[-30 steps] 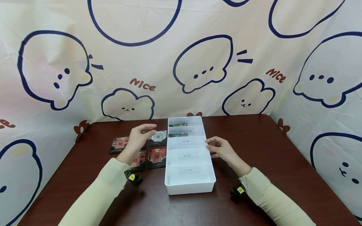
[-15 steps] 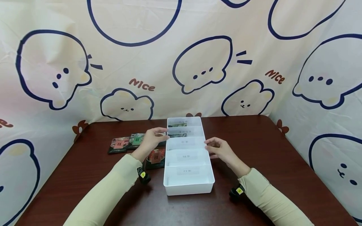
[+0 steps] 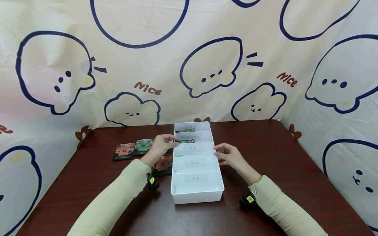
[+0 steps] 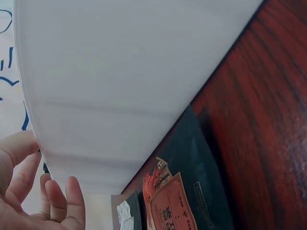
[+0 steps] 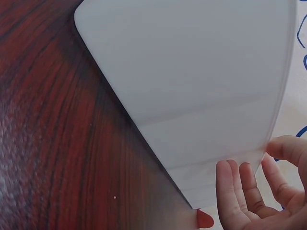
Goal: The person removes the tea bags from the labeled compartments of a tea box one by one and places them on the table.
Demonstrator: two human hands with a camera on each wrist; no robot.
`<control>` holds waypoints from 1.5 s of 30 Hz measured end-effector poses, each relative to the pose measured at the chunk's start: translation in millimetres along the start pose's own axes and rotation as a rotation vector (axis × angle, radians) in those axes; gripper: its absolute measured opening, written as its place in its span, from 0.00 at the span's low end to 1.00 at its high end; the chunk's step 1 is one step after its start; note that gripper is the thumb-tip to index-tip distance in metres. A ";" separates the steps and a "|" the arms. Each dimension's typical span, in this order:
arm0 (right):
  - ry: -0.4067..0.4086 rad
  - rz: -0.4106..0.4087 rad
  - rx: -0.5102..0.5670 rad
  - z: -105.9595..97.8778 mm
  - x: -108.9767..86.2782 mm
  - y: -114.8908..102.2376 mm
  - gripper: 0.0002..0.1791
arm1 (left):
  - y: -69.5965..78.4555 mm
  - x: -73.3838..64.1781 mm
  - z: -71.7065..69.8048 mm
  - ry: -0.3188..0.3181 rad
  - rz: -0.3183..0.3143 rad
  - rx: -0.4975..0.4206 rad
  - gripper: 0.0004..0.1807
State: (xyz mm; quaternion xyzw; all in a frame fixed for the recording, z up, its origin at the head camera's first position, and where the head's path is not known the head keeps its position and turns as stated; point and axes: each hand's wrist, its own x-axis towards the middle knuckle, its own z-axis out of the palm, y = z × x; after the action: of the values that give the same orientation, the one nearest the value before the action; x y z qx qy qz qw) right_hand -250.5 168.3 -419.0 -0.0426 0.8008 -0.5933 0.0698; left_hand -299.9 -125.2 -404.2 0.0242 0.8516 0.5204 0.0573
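Note:
A long white divided box (image 3: 197, 196) stands on the table, with paper labels in Chinese on its compartments. Greenish packets (image 3: 185, 141) show in the two far compartments. My left hand (image 3: 159, 147) grips the left rim by the second and third compartments; in the left wrist view its thumb and index finger (image 4: 19, 143) meet at the rim, the other fingers loosely bent beside the wall. On the opposite side, my right hand (image 3: 231, 155) pinches the right rim, its other fingers (image 5: 235, 187) against or beside the outer wall.
Flat tea packets lie left of the box: a red one (image 3: 124, 150), a green one (image 3: 143, 146) and an orange-red one (image 3: 162, 164) near the box wall. My left forearm partly hides others. A printed cloth (image 3: 189, 65) hangs behind the dark wooden table (image 3: 283, 157).
My left hand has moved right from above the packets to the box's left rim. The right hand stays at the right rim, and the box has barely shifted.

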 end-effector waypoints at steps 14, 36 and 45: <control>-0.004 0.003 0.019 -0.2 0.0 0.6 0.15 | 3.5 -1.7 1.5 0.002 0.047 0.050 0.09; -0.004 0.009 0.028 -0.4 1.2 1.5 0.16 | -2.4 0.1 -7.3 -0.041 0.104 -0.046 0.14; -0.004 0.014 0.037 0.0 0.1 0.2 0.16 | 8.8 -1.9 -13.0 0.006 0.158 -0.083 0.14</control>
State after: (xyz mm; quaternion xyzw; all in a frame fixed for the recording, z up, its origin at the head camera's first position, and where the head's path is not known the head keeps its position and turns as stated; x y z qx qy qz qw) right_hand -250.6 168.3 -419.1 -0.0370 0.7899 -0.6073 0.0765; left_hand -299.7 -132.9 -390.3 0.0875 0.8248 0.5584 0.0142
